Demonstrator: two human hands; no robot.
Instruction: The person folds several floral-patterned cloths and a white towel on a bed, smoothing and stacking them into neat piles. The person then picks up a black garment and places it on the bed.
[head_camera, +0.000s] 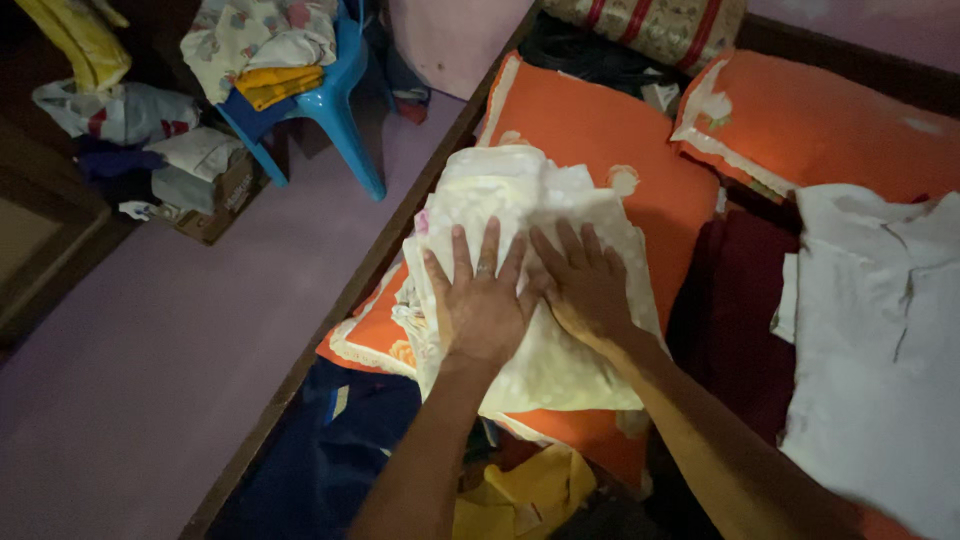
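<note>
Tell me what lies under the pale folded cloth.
The pale folded cloth, pressed flat by both hands, lies on an orange pillow with a white edge. Anything directly beneath the cloth's middle is covered.

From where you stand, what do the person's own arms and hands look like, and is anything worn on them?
Both forearms are bare, with no sleeves, watch or gloves in view. The left hand has a ring on one finger; the right hand shows nothing worn.

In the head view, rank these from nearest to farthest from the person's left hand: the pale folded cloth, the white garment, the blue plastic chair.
1. Pale folded cloth: directly under the left hand, which lies flat on it beside the right hand.
2. White garment: off to the right on the bed.
3. Blue plastic chair: upper left, on the floor, piled with clothes.
</note>
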